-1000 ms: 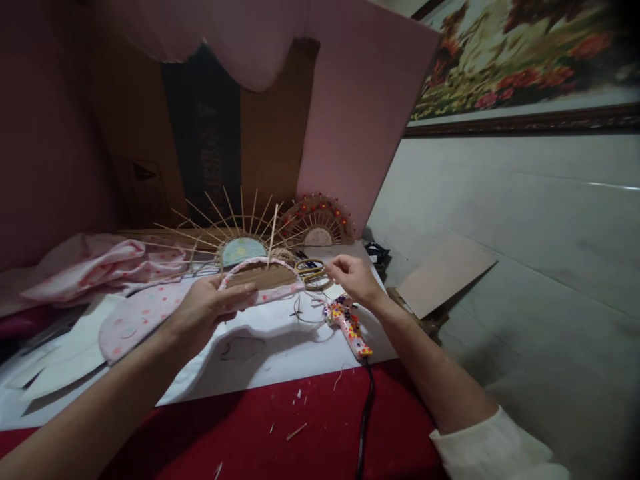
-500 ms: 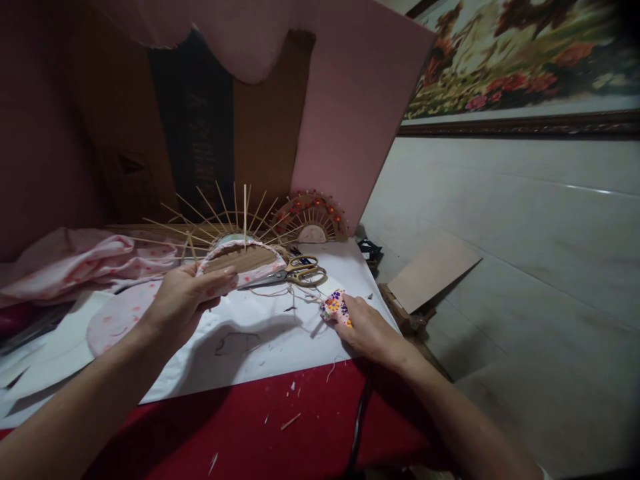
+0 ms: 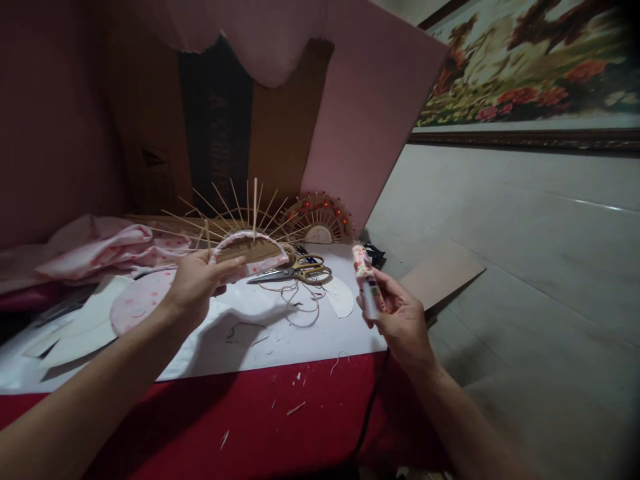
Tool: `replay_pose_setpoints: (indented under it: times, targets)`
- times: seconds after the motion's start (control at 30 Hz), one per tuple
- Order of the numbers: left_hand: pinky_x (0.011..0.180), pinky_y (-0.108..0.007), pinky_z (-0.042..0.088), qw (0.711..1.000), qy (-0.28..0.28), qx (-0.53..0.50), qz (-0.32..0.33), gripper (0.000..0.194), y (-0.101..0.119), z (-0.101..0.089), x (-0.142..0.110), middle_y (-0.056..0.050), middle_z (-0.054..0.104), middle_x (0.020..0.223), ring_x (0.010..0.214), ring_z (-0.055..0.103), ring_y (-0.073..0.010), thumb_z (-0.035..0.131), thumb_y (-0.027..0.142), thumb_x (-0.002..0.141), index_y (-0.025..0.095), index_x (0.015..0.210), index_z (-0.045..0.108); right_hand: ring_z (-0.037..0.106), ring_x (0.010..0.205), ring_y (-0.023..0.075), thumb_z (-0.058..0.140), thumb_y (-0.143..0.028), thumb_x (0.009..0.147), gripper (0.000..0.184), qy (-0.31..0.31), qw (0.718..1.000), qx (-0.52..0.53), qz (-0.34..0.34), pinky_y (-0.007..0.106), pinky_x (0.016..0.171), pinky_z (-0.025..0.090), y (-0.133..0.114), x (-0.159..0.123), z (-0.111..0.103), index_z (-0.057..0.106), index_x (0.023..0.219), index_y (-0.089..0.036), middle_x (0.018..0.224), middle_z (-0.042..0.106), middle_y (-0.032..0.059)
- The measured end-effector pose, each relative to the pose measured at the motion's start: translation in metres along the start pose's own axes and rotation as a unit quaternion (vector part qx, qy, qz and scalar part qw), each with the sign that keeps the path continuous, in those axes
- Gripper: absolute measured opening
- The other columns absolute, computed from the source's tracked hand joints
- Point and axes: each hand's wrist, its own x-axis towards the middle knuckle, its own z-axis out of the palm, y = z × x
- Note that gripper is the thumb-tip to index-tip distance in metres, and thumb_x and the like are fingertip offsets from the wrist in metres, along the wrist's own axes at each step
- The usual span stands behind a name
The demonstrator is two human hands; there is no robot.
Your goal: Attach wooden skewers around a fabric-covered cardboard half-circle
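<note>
My left hand (image 3: pixel 193 280) is closed on the lower left edge of a half-round cardboard piece (image 3: pixel 250 251), trimmed with pink-and-white cloth. Thin wooden sticks (image 3: pixel 235 193) fan out behind it, and one stands upright at its middle. At the right, my right hand (image 3: pixel 400 317) is wrapped round a flower-patterned object that looks like a glue gun (image 3: pixel 363 267), raised above the table's edge. Between the hands lie scissors with gold-coloured handles (image 3: pixel 313 269), loops of string (image 3: pixel 303 323) and a white rounded paper piece (image 3: pixel 340 297).
A finished-looking fan of sticks with red beads (image 3: pixel 320 217) leans against the big cardboard box (image 3: pixel 280 127). Pink cloth (image 3: pixel 105 247), a cloth-covered disc (image 3: pixel 137 303) and white card pieces (image 3: pixel 83 330) lie left. Scraps dot the red cloth (image 3: pixel 260 420); a black cord (image 3: pixel 370 407) hangs over it.
My right hand has lifted the flower-patterned glue gun off the tabletop and turned it upright, uncovering the white paper piece. My left hand still holds the half-round piece. The view has shifted slightly.
</note>
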Motion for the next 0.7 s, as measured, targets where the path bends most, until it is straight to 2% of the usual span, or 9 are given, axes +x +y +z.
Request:
replay_pose_setpoints:
  times: [0.1, 0.2, 0.3, 0.37, 0.43, 0.5, 0.57, 0.63, 0.7]
  targets:
    - [0.043, -0.019, 0.029, 0.998, -0.062, -0.008, -0.017, 0.028, -0.007, 0.005, -0.004, 0.003, 0.058, 0.054, 0.046, 0.046, -0.0087, 0.075, 0.03, 0.053, 0.016, 0.07, 0.058, 0.042, 0.044, 0.0069, 0.056, -0.035, 0.079, 0.023, -0.088, 0.986, 0.122, 0.076, 0.02, 0.04, 0.035, -0.02, 0.003, 0.017, 0.058, 0.09, -0.015, 0.063, 0.053, -0.0017]
    - [0.041, -0.018, 0.026, 0.994, -0.102, -0.027, -0.037, 0.027, -0.012, 0.008, -0.007, 0.002, 0.057, 0.052, 0.044, 0.044, -0.0074, 0.075, 0.027, 0.055, 0.014, 0.072, 0.059, 0.036, 0.039, 0.0052, 0.057, -0.037, 0.079, 0.023, -0.142, 0.963, 0.204, 0.103, 0.018, 0.034, 0.028, -0.029, 0.011, 0.034, 0.059, 0.081, -0.013, 0.052, 0.045, -0.0051]
    - [0.04, -0.018, 0.023, 0.99, -0.12, -0.06, -0.052, 0.025, -0.012, 0.007, -0.007, 0.003, 0.055, 0.053, 0.043, 0.042, -0.006, 0.074, 0.025, 0.057, 0.012, 0.074, 0.06, 0.032, 0.035, 0.0043, 0.063, -0.035, 0.075, 0.023, -0.122, 0.963, 0.222, 0.095, 0.017, 0.032, 0.026, -0.031, 0.021, 0.05, 0.061, 0.08, -0.013, 0.045, 0.04, -0.0077]
    - [0.039, -0.018, 0.023, 0.988, -0.116, -0.087, -0.052, 0.023, -0.011, 0.005, -0.007, 0.003, 0.053, 0.053, 0.044, 0.042, -0.006, 0.074, 0.024, 0.057, 0.012, 0.071, 0.059, 0.037, 0.036, 0.0048, 0.063, -0.035, 0.075, 0.023, -0.088, 0.963, 0.243, 0.078, 0.017, 0.033, 0.031, -0.029, 0.026, 0.062, 0.062, 0.083, -0.014, 0.048, 0.047, -0.0061]
    - [0.039, -0.018, 0.025, 0.988, -0.097, -0.106, -0.051, 0.021, -0.01, 0.004, -0.006, 0.002, 0.053, 0.052, 0.045, 0.043, -0.0065, 0.074, 0.023, 0.056, 0.013, 0.065, 0.058, 0.054, 0.05, 0.0091, 0.061, -0.034, 0.076, 0.023, -0.039, 0.948, 0.307, 0.076, 0.019, 0.042, 0.045, -0.023, 0.027, 0.074, 0.061, 0.09, -0.016, 0.066, 0.06, -0.0007]
    - [0.039, -0.019, 0.027, 0.988, -0.084, -0.121, -0.052, 0.02, -0.01, 0.005, -0.005, 0.002, 0.052, 0.051, 0.044, 0.043, -0.0067, 0.074, 0.022, 0.055, 0.013, 0.061, 0.057, 0.063, 0.083, 0.0181, 0.062, -0.033, 0.074, 0.023, -0.001, 0.916, 0.383, 0.122, 0.029, 0.061, 0.056, -0.013, 0.024, 0.087, 0.06, 0.091, -0.018, 0.091, 0.064, 0.0047]
    - [0.037, -0.019, 0.028, 0.986, -0.073, -0.134, -0.061, 0.019, -0.008, 0.004, -0.003, 0.002, 0.051, 0.05, 0.043, 0.043, -0.0069, 0.075, 0.02, 0.054, 0.013, 0.06, 0.058, 0.059, 0.102, 0.0239, 0.063, -0.031, 0.071, 0.022, -0.002, 0.872, 0.438, 0.217, 0.037, 0.072, 0.056, 0.001, 0.021, 0.098, 0.059, 0.089, -0.018, 0.102, 0.063, 0.0081]
    - [0.037, -0.018, 0.03, 0.984, -0.051, -0.154, -0.074, 0.018, 0.001, 0.0, -0.001, 0.001, 0.053, 0.051, 0.044, 0.045, -0.0074, 0.074, 0.017, 0.052, 0.013, 0.062, 0.059, 0.056, 0.108, 0.0259, 0.064, -0.031, 0.07, 0.023, -0.009, 0.836, 0.457, 0.303, 0.04, 0.076, 0.055, 0.014, 0.017, 0.104, 0.058, 0.086, -0.017, 0.107, 0.061, 0.0106]
    - [0.04, -0.018, 0.035, 0.981, -0.015, -0.182, -0.069, 0.018, 0.02, -0.01, 0.001, 0.001, 0.057, 0.057, 0.049, 0.049, -0.0081, 0.073, 0.015, 0.054, 0.015, 0.069, 0.062, 0.056, 0.108, 0.0262, 0.065, -0.03, 0.068, 0.023, -0.019, 0.819, 0.461, 0.341, 0.04, 0.078, 0.054, 0.023, 0.015, 0.107, 0.058, 0.085, -0.015, 0.109, 0.061, 0.0122]
